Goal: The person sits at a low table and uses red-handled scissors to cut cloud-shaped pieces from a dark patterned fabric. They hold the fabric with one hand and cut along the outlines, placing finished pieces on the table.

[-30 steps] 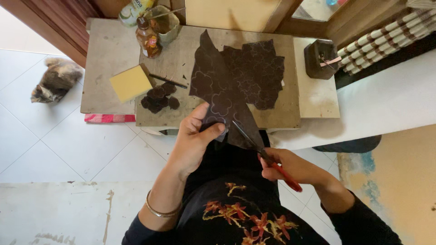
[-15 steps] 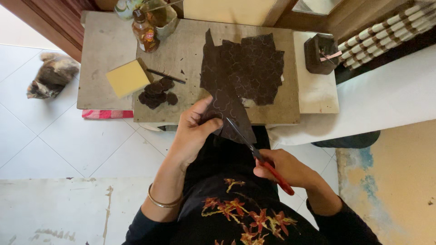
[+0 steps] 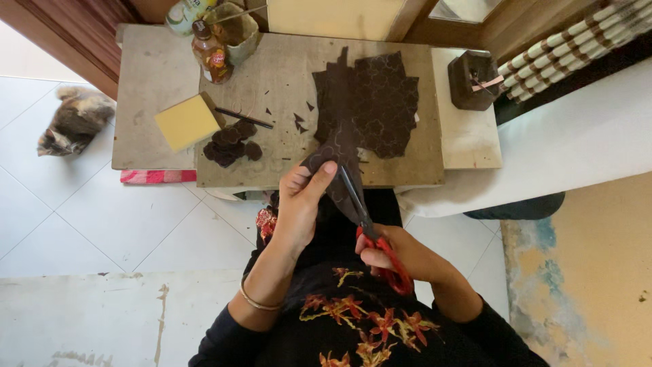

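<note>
Leather, a dark brown patterned sheet (image 3: 370, 109), trails off the wooden board (image 3: 285, 102) toward her lap. Left hand (image 3: 299, 204) pinches its near strip taut; right hand (image 3: 390, 255) grips red-handled scissors (image 3: 370, 228), blades parted. Best kept taut, I'd say, with short snips following the pattern line.

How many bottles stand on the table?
2. A brown bottle stands at the table's far left; a pale bottle lies just behind it, partly cut off by the frame. Others may be hidden.
</note>
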Motion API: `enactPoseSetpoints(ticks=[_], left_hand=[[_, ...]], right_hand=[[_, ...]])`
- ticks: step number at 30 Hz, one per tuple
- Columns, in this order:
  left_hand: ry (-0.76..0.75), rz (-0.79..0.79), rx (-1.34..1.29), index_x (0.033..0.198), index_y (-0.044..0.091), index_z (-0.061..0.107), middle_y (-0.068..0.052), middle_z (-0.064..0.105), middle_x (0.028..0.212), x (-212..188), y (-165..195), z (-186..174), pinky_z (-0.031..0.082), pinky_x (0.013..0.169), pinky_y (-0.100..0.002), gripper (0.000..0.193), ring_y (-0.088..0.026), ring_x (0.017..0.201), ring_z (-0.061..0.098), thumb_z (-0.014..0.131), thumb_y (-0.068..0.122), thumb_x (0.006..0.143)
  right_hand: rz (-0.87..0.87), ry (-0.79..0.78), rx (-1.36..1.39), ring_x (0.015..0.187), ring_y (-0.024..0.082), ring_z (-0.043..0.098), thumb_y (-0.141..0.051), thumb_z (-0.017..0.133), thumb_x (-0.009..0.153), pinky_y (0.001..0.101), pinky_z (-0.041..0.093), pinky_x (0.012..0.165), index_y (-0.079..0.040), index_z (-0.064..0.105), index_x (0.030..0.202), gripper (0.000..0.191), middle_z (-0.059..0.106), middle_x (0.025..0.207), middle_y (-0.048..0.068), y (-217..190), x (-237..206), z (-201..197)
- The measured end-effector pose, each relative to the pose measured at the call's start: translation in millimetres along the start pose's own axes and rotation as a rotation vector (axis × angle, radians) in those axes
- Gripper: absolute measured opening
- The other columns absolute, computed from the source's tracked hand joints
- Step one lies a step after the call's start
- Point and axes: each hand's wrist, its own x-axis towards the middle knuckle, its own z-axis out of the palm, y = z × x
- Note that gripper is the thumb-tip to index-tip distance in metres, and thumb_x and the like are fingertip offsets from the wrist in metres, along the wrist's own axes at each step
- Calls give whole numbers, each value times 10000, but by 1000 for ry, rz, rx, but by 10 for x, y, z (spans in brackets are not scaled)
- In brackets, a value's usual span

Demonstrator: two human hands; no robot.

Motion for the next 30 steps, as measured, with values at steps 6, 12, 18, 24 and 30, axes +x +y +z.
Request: enactPoseSetpoints(ticks=[6, 12, 18, 24, 30], left_hand=[[36, 204, 83, 1169, -4, 705, 10, 730, 1064, -113, 61, 108, 504, 862, -202, 241, -43, 945, 625, 629, 192, 1051], [169, 387, 309, 1106, -18, 703, 33, 699, 936, -245, 56, 141, 467, 698, -183, 185, -16, 815, 556, 629, 149, 1074], [230, 404, 430, 938, -26, 666, 49, 569, 749, -339, 122, 214, 342, 566, -220, 200, -33, 680, 427, 676, 130, 1063], [236, 606, 742, 1066, -5, 670, -4, 637, 810, -399, 286, 275, 450, 616, -215, 196, -29, 691, 532, 652, 190, 1082], [165, 358, 454, 1051, 1, 586, 17, 597, 811, -398, 244, 271, 403, 625, -210, 210, -39, 719, 468, 669, 194, 1059]], right_hand=[[-177, 31, 18, 727, 113, 641, -214, 660, 946, 278, 550, 686, -22, 640, 1090, 240, 644, 812, 36, 187, 62, 137], [-193, 170, 73, 644, 99, 585, -210, 647, 920, 269, 518, 632, -11, 698, 1025, 231, 626, 757, 35, 343, 70, 198], [-276, 187, 43, 558, 91, 551, -402, 642, 911, 257, 458, 526, -27, 696, 975, 384, 593, 675, 26, 363, 56, 226], [-272, 61, 211, 566, 82, 482, -598, 599, 951, 249, 404, 512, -18, 666, 995, 586, 524, 678, 8, 282, -10, 250], [-386, 46, 202, 637, 97, 491, -566, 600, 988, 259, 413, 560, -19, 633, 1065, 554, 523, 733, 15, 202, 2, 282]])
